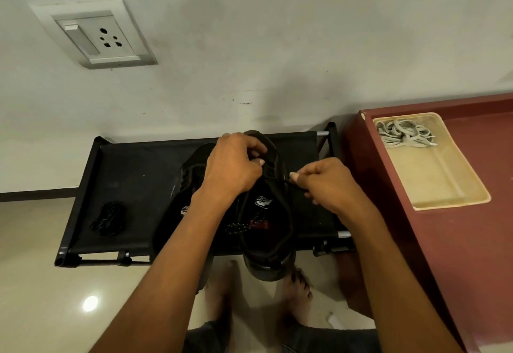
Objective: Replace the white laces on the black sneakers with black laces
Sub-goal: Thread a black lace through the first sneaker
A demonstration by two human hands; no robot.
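Two black sneakers lie on a black fabric rack (pixel 133 174). The right sneaker (pixel 266 230) points away from me, heel hanging over the rack's front edge. The left sneaker (pixel 180 194) sits partly under my left forearm. My left hand (pixel 233 166) grips the right sneaker's upper near the eyelets. My right hand (pixel 330 183) pinches the end of a black lace (pixel 291 184) and holds it out to the right of the shoe. A bundle of black lace (pixel 108 219) rests on the rack's left part. The white laces (pixel 402 133) lie in a cream tray (pixel 449 197).
The tray sits on a maroon cabinet (pixel 388 230) right of the rack. A wall with a socket plate (pixel 94 37) stands behind. My bare feet (pixel 297 291) are on the glossy tiled floor just below the rack's front edge.
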